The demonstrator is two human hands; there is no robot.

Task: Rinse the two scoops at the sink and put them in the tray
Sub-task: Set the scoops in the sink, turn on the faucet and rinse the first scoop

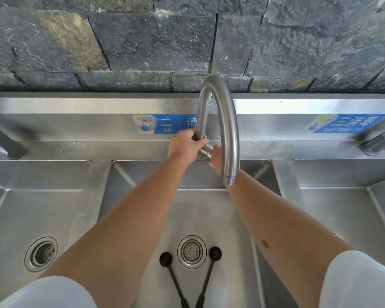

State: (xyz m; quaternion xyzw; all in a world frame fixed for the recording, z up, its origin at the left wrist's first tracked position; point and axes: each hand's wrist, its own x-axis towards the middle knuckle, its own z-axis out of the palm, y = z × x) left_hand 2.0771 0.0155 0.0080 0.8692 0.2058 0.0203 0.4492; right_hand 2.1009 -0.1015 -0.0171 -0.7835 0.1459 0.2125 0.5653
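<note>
Two black scoops lie in the middle sink basin [142, 174], their round heads on either side of the drain [191, 251]: the left scoop [166, 259] and the right scoop [215, 253], handles crossing toward the near edge. My left hand [186, 144] grips the base of the curved steel faucet [228, 130]. My right hand [217, 160] is at the faucet's valve handle [206, 150], partly hidden behind the spout. No water runs from the spout. No tray is in view.
A left basin [13, 218] with its own drain [41, 253] and a right basin [347, 218] flank the middle one. Other taps stand at the far left [0, 142] and far right [379, 142]. A dark stone wall [142, 41] rises behind the steel backsplash with blue labels.
</note>
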